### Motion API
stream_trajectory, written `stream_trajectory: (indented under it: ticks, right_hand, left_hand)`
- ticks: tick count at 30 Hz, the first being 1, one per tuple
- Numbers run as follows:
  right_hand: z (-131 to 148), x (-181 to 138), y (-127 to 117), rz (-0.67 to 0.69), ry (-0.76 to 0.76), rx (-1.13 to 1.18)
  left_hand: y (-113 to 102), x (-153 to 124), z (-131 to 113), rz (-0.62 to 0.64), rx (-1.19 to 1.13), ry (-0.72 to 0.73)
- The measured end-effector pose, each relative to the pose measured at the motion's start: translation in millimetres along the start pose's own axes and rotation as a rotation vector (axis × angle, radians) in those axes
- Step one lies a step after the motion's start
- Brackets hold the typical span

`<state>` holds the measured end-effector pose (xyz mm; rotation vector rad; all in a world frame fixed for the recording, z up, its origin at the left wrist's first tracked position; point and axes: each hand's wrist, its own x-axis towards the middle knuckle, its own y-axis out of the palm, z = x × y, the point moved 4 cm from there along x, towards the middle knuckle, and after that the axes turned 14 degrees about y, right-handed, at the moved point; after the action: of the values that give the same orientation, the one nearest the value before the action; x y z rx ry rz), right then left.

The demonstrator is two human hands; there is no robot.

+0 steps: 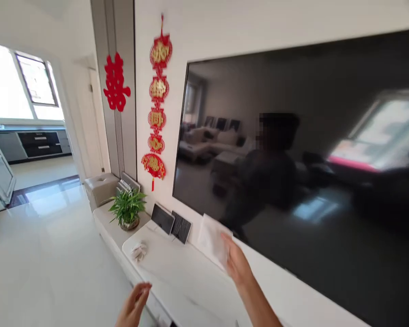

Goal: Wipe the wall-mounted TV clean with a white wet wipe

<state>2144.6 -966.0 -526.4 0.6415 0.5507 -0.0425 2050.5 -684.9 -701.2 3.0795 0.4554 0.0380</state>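
My right hand (237, 261) is wrapped round a folded white cloth (211, 238), perhaps a paper wipe. The cloth is in front of the lower left edge of a large black television (293, 190) on the wall; whether it touches the screen I cannot tell. Lower down, my left hand (133, 305) hovers by the front edge of a white marble-look cabinet top (187, 277). Its fingers are curled together and nothing shows in them. A crumpled white cloth (138, 250) lies on the cabinet's left end.
Two dark framed panels (162, 219) lean against the wall behind the cabinet top. Beside them stands a leafy potted plant (128, 206), with a grey padded stool (101, 188) farther left. Red hanging ornaments (158, 88) decorate the wall. Glossy floor (51, 259) stretches left towards a kitchen doorway.
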Motion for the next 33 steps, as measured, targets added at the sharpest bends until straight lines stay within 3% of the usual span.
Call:
stream_trajectory:
  ticks: [3, 7, 10, 14, 20, 24, 27, 30, 33]
  right_hand:
    - [15, 18, 62, 0.069, 0.019, 0.037]
    - [16, 36, 130, 0.227, 0.022, 0.005]
    - [11, 39, 159, 0.287, -0.044, -0.073]
    - [10, 36, 176, 0.289, -0.141, -0.115]
    - [20, 30, 181, 0.208, -0.428, -0.063]
    - [23, 29, 192, 0.187, -0.648, -0.109]
    - [33, 31, 199, 0.112, -0.674, -0.144]
    - [71, 22, 202, -0.027, -0.776, -0.127]
    - [141, -15, 212, -0.249, -1.133, -0.241]
  left_hand:
    - [-15, 30, -48, 0.151, 0.026, 0.101]
    - [-9, 82, -146, 0.216, -0.036, 0.37]
    - [4, 125, -209, 0.231, -0.212, 0.535]
    - [35, 172, -257, 0.501, -0.375, 0.504]
    - [69, 207, -285, 0.736, -0.699, 0.328]
    - [91, 207, -290, 0.935, -0.774, 0.234]
    - [109, 205, -291, 1.063, -0.781, 0.147]
    - [119, 211, -290, 1.082, -0.738, 0.15]
    - [117, 222, -277, 1.037, -0.705, 0.162]
